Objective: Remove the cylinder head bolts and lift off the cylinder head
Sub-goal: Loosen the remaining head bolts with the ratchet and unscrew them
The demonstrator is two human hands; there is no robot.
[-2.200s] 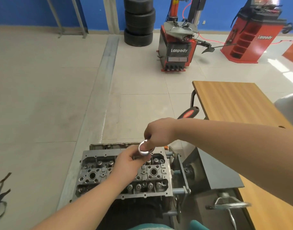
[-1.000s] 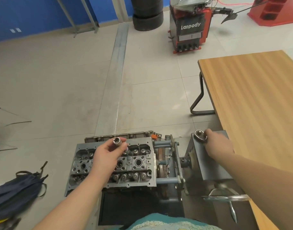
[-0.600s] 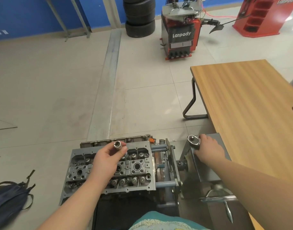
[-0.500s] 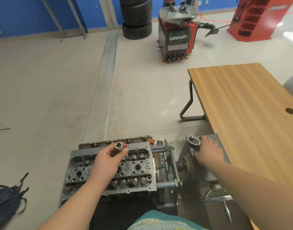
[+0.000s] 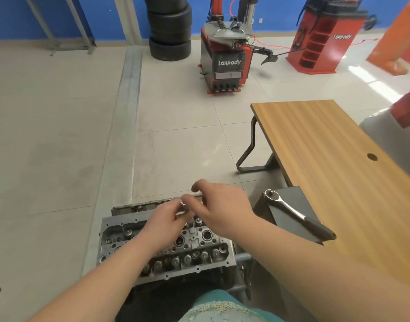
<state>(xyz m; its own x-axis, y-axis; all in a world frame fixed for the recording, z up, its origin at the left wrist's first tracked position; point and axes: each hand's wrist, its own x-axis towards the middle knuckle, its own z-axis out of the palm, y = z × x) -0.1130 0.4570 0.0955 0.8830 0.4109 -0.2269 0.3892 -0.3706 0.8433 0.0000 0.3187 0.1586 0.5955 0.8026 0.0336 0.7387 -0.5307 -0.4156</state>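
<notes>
One grey cast-metal cylinder head [image 5: 166,249] sits on its stand low in the view, valve gear facing up, directly beneath both hands. One small chrome socket [image 5: 183,204] is held above the far edge of the head; the left hand [image 5: 164,223] has its grip clamped on it from below, fingers curled round the piece. The right hand [image 5: 219,209] meets the socket from the right, thumb and fingertips at it; motion blur prevents telling whether its grip is closed on the socket or merely touching. One chrome ratchet wrench with a dark handle [image 5: 297,216] lies diagonally on the single grey metal box [image 5: 290,203] just right of the head, touched by neither hand. One wood-grain tabletop [image 5: 334,163] on a bent tube leg stands beside that box. On the tiled floor beyond: one stack of black tyres [image 5: 169,26], one red-and-black tyre changer marked Lanpody [image 5: 228,59], and one red cabinet machine with the same marking [image 5: 322,40], all well apart from the work.
</notes>
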